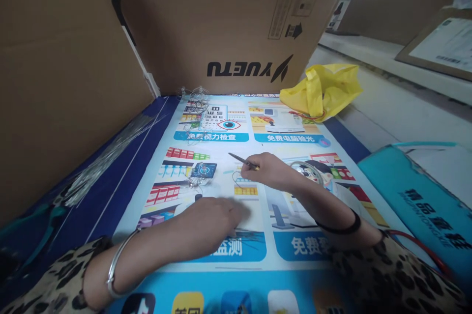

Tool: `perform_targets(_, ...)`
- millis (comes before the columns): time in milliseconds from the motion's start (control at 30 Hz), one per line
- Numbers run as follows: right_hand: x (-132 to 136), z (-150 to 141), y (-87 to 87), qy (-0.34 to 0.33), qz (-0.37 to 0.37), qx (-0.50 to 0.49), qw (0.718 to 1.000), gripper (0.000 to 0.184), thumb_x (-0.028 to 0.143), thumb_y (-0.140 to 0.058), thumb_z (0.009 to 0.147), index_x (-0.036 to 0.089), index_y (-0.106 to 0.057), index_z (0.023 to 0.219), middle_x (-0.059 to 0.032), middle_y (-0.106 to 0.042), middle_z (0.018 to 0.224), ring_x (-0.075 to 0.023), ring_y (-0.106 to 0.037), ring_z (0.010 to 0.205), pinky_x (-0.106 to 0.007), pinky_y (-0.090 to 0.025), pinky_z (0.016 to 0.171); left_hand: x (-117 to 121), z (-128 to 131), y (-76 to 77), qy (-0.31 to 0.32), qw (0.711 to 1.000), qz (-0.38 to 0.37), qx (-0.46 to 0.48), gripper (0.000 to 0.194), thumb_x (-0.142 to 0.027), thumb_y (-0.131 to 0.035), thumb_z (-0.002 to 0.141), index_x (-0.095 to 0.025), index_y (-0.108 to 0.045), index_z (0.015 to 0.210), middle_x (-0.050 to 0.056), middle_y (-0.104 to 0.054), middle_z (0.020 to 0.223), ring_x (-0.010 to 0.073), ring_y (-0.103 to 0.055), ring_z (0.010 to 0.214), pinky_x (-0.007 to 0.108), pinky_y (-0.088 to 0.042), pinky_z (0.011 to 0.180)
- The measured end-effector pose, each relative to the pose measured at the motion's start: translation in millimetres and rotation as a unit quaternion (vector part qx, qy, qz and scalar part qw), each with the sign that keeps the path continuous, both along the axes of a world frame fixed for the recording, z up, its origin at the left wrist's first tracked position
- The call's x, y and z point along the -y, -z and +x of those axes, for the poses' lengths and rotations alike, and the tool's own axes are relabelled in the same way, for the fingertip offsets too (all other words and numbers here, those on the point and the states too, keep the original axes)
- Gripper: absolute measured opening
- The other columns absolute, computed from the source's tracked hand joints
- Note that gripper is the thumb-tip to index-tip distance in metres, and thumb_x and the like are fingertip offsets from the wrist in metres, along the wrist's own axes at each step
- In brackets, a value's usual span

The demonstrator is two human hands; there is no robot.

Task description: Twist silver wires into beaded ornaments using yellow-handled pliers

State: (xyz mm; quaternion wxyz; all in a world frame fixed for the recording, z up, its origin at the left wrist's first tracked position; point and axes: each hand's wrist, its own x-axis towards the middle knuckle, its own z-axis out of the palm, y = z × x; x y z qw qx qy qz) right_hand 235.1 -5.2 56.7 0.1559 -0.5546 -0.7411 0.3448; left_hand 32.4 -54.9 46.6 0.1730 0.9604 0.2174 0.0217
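Note:
My right hand (263, 169) is closed around a slim, pointed metal tool (241, 158); its tip points up and to the left, and its exact kind is unclear. A thin wire loop (234, 182) curves just beside those fingers. Lower down, my left hand (217, 220) is curled with its back up, low over the printed sheet (236, 270). Its fingertips are mostly hidden, so what they hold cannot be made out. Several dark thin wires (252, 237) lie beside it. A small cluster of wire pieces (197, 179) rests above this hand.
Tangled wire pieces (199, 97) lie at the back, near a tall cardboard wall (206, 24). A bundle of long wires (106, 161) and a teal-handled tool (49, 228) are on the left. A yellow bag (324, 90) and a teal box (420, 196) stand right.

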Motion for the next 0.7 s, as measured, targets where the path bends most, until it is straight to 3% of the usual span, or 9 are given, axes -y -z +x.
perform_targets(167, 2.3, -1.5, 0.5, -0.048, -0.022, -0.011, 0.999, 0.016, 0.029, -0.053, 0.073, 0.018, -0.065, 0.074, -0.0004, -0.065, 0.071, -0.0139, -0.055, 0.066, -0.024, -0.037, 0.057, 0.9, -0.2, -3.1, -0.015, 0.999, -0.028, 0.010, 0.020, -0.006, -0.048, 0.077, -0.020, -0.056, 0.091, 0.000, -0.065, 0.090, 0.0174, -0.061, 0.077, 0.025, -0.030, 0.054)
perform_targets(267, 0.4, 0.1, 2.0, -0.051, -0.027, -0.010, 0.998, 0.016, 0.029, -0.053, 0.073, 0.018, -0.065, 0.075, 0.0000, -0.065, 0.072, -0.0134, -0.055, 0.067, -0.023, -0.037, 0.058, -0.4, -0.1, -5.5, -0.008, 0.999, -0.052, -0.008, 0.014, -0.008, -0.047, 0.080, -0.018, -0.056, 0.077, 0.000, -0.064, 0.083, 0.0150, -0.058, 0.070, 0.024, -0.028, 0.052)
perform_targets(367, -0.7, 1.7, 1.2, -0.055, -0.036, -0.018, 0.998, 0.017, 0.030, -0.054, 0.073, 0.017, -0.065, 0.077, -0.0001, -0.065, 0.073, -0.0133, -0.055, 0.068, -0.023, -0.037, 0.059, -2.9, -1.6, -12.6, -0.004, 0.998, -0.061, -0.028, 0.019, -0.011, -0.045, 0.083, -0.017, -0.054, 0.068, 0.000, -0.061, 0.076, 0.0133, -0.055, 0.062, 0.025, -0.026, 0.050)
perform_targets(533, 1.0, 1.6, -3.2, -0.086, -0.048, -0.048, 0.994, 0.017, 0.029, -0.056, 0.074, 0.015, -0.064, 0.075, 0.0001, -0.062, 0.070, -0.0120, -0.053, 0.068, -0.022, -0.036, 0.059, -8.2, -4.0, -22.1, 0.004, 0.997, -0.074, 0.010, 0.020, -0.009, -0.040, 0.085, -0.019, -0.056, 0.078, 0.000, -0.063, 0.089, 0.0148, -0.059, 0.079, 0.024, -0.033, 0.059)
perform_targets(700, 0.7, 1.1, -3.1, -0.111, -0.059, -0.042, 0.991, 0.017, 0.029, -0.056, 0.075, 0.015, -0.064, 0.075, 0.0003, -0.061, 0.069, -0.0109, -0.051, 0.065, -0.022, -0.035, 0.058, -11.3, -3.7, -17.7, 0.009, 0.998, -0.065, -0.021, 0.018, -0.014, -0.044, 0.085, -0.018, -0.053, 0.071, 0.000, -0.063, 0.085, 0.0160, -0.058, 0.076, 0.025, -0.034, 0.060)
